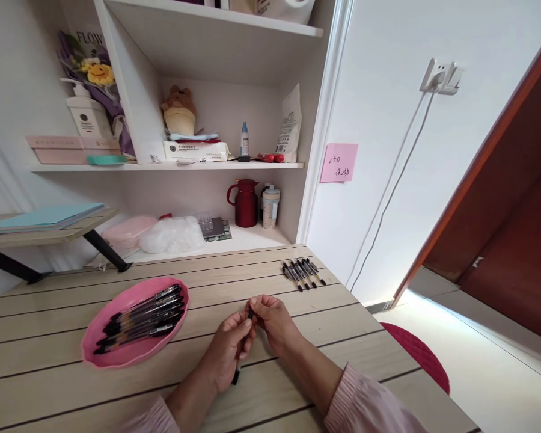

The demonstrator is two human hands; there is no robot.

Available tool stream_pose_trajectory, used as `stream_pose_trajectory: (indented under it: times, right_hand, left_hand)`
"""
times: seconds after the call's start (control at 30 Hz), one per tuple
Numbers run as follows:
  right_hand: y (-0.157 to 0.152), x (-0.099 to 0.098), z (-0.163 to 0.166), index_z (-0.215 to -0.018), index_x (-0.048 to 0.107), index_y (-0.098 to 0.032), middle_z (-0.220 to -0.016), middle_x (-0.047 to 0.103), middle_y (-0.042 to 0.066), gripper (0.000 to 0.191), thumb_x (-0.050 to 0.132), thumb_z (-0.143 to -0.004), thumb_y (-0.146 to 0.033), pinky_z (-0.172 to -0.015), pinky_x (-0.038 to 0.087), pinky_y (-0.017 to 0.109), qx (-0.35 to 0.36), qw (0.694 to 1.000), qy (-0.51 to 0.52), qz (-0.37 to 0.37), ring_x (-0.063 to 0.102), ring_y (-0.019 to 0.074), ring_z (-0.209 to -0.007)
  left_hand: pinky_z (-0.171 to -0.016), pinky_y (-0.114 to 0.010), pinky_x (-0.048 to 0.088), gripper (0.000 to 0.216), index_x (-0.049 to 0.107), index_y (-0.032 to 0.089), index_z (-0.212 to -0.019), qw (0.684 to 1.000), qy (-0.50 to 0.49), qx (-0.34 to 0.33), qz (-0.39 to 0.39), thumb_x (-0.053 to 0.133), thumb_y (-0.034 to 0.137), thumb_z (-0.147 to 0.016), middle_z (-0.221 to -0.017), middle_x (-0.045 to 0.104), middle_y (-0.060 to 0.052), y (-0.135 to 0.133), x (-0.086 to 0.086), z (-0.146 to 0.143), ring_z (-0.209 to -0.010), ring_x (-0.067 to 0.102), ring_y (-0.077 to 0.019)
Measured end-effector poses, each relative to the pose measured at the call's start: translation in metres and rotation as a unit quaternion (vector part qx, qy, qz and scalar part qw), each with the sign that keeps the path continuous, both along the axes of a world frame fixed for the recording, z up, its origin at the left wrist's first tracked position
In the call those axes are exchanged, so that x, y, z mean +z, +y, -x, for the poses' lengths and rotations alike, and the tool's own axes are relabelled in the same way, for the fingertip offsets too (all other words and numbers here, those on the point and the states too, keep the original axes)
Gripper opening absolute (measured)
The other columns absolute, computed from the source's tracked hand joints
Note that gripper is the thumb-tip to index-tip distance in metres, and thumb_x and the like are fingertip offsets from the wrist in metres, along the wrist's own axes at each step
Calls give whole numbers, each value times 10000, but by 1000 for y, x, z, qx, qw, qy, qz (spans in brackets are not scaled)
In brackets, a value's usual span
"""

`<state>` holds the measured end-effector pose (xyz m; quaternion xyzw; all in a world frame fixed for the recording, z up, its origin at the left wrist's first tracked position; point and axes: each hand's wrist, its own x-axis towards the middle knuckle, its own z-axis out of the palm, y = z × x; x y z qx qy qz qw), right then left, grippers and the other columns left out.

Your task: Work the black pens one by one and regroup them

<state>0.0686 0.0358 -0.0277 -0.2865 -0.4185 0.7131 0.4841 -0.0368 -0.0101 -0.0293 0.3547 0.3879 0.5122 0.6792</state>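
Both hands meet over the middle of the wooden table. A dark pen (pixel 237 371) runs slantwise through my left hand (pixel 228 340), which is closed around it, its lower end sticking out below the palm. At the pen's upper end, the fingers of my right hand (pixel 270 319) pinch the black tip; part of it is hidden by the fingers. To the left lies a pink scalloped tray (pixel 90 337) with several black pens (pixel 144 316) in it. Beyond my right hand, several pens (pixel 303 273) lie side by side in a row on the table.
At the back is a white shelf unit (pixel 207 166) with a red jug (pixel 246 204), a cup (pixel 270 206) and a plastic bag (pixel 174 234). A small raised stand (pixel 72 233) holds papers at left. The table's right edge drops towards a red round seat (pixel 419 355).
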Motion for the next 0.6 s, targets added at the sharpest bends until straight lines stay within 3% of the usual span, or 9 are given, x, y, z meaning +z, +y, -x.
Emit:
stream_pose_trajectory:
  times: [0.1, 0.2, 0.27, 0.33, 0.37, 0.43, 0.5, 0.57, 0.6]
  right_hand:
    - [1, 5, -2, -687, 595, -129, -587, 588, 17, 290, 668, -640, -406, -411, 359, 192, 12, 998, 61, 20, 512, 88, -462]
    - [9, 10, -9, -812, 603, -171, -776, 625, 42, 304, 673, -631, -406, -567, 447, 235, -23, 993, 109, 23, 586, 134, -696]
    - [21, 13, -21, -877, 596, -185, -761, 616, 32, 316, 644, -654, -404, -600, 451, 254, -79, 996, 47, -9, 588, 138, -714]
    - [37, 12, -39, -892, 595, -172, -689, 599, 21, 287, 591, -694, -379, -564, 433, 253, -144, 981, -113, -60, 580, 136, -653]
    - [45, 11, -50, -870, 599, -166, -644, 586, 12, 254, 557, -712, -360, -540, 418, 250, -170, 954, -230, -94, 569, 135, -610]
    - [58, 8, -71, -799, 609, -146, -609, 573, 14, 167, 575, -684, -262, -538, 385, 255, -201, 916, -326, -119, 548, 142, -577]
    - [63, 2, -88, -705, 612, -150, -629, 585, 27, 112, 512, -708, -198, -579, 367, 252, -215, 793, -534, -200, 546, 144, -614]
    - [61, -4, -96, -639, 611, -144, -672, 605, 54, 135, 489, -696, -127, -614, 351, 249, -203, 739, -601, -227, 553, 156, -678]
    - [58, -7, -97, -621, 610, -139, -700, 613, 70, 151, 482, -690, -97, -626, 344, 248, -193, 730, -613, -232, 555, 160, -704]
  left_hand:
    - [-342, -140, 143, 158, 519, 161, -751, 999, -29, -34, 17, 592, 300, -729, -589, 492, 53, -1, 4, -1, -366, 311, 1]
    - [-333, -141, 159, 148, 545, 155, -787, 997, -47, -51, 28, 599, 278, -723, -586, 500, 46, -3, 7, -1, -358, 325, -3]
    - [-337, -136, 176, 146, 554, 154, -810, 996, -66, -39, 36, 602, 257, -719, -592, 500, 45, -4, 7, -3, -368, 342, -4]
    - [-345, -128, 188, 145, 558, 152, -832, 995, -87, -14, 44, 595, 241, -724, -604, 498, 44, -5, 6, -5, -381, 351, 0]
    - [-347, -126, 190, 146, 559, 150, -841, 995, -93, -4, 47, 590, 237, -728, -608, 498, 43, -5, 5, -6, -385, 352, 2]
    - [-347, -127, 189, 150, 560, 147, -853, 995, -92, 5, 50, 584, 233, -732, -609, 500, 40, -6, 4, -7, -390, 358, 0]
    - [-343, -134, 184, 159, 561, 149, -862, 996, -77, -1, 48, 588, 231, -729, -600, 504, 38, -7, 2, -7, -390, 367, -8]
    - [-339, -144, 184, 172, 560, 153, -869, 997, -61, -9, 40, 594, 240, -725, -594, 510, 38, -8, 2, -6, -384, 370, -16]
    - [-338, -148, 185, 180, 560, 154, -873, 998, -54, -12, 36, 595, 248, -724, -594, 514, 37, -8, 2, -6, -379, 369, -18]
